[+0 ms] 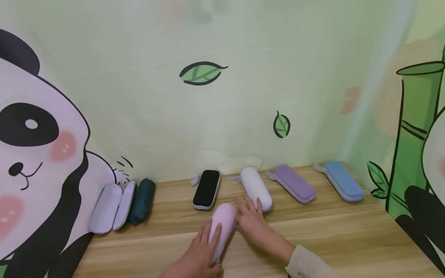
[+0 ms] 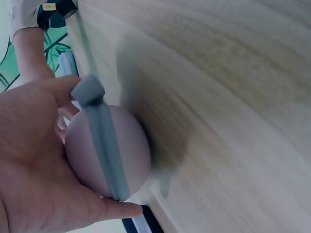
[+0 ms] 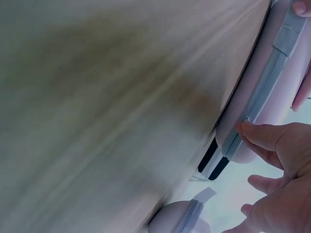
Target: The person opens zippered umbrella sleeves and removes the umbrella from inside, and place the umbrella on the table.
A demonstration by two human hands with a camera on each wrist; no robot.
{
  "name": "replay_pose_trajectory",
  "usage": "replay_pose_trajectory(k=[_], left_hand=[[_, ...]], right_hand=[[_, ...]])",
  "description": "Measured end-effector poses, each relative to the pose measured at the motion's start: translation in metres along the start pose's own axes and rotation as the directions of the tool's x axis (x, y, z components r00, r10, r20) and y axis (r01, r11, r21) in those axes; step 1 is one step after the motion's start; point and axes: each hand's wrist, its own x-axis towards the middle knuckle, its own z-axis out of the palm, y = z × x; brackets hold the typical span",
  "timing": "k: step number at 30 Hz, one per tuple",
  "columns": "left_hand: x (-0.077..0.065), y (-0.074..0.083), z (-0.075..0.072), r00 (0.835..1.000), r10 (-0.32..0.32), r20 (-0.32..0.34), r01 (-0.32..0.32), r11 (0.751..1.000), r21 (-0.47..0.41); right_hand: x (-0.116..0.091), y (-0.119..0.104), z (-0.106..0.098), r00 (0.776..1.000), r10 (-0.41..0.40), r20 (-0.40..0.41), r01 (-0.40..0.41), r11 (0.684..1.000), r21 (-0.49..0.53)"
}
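A pink zippered case (image 1: 224, 224) lies on the wooden table, its grey zipper (image 2: 108, 145) running around the side and a fabric tab (image 2: 89, 91) at the near end. My left hand (image 1: 201, 247) grips the case from above and the left, thumb at the near end. At the case's far right side, my right hand (image 1: 255, 226) pinches the zipper pull (image 3: 248, 119) between thumb and forefinger, the other fingers spread. The zipper looks closed along the stretch in sight. Just beyond the right hand lies a white case (image 1: 255, 187).
Along the back of the table (image 1: 347, 239) lie a black case (image 1: 206, 189), a purple case (image 1: 295, 183) and a blue case (image 1: 344, 181). At the left, an opened case (image 1: 107, 210) with pale lining stands beside a dark teal case (image 1: 142, 200). A panda-print cloth (image 1: 139, 96) hangs behind.
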Motion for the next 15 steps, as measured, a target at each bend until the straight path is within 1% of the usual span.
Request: replay_pose_trajectory(k=[6, 8, 12, 15], left_hand=[[-0.002, -0.007, 0.003, 1.0, 0.0, -0.015, -0.001, 1.0, -0.003], [-0.002, -0.008, 0.004, 1.0, 0.012, -0.02, -0.012, 1.0, -0.008], [-0.002, -0.012, 0.006, 0.998, 0.048, -0.043, -0.05, 0.998, -0.033], [-0.005, -0.015, 0.008, 0.993, 0.093, -0.073, -0.096, 0.995, -0.034]], right_hand=[[0.006, -0.003, 0.001, 0.999, -0.005, 0.052, 0.004, 1.0, 0.025], [0.008, -0.003, -0.001, 0.998, -0.009, 0.065, 0.007, 0.999, 0.034], [0.011, -0.004, -0.004, 0.998, -0.012, 0.062, 0.01, 0.999, 0.032], [0.011, -0.007, -0.006, 0.998, -0.027, 0.064, 0.025, 0.999, 0.026]])
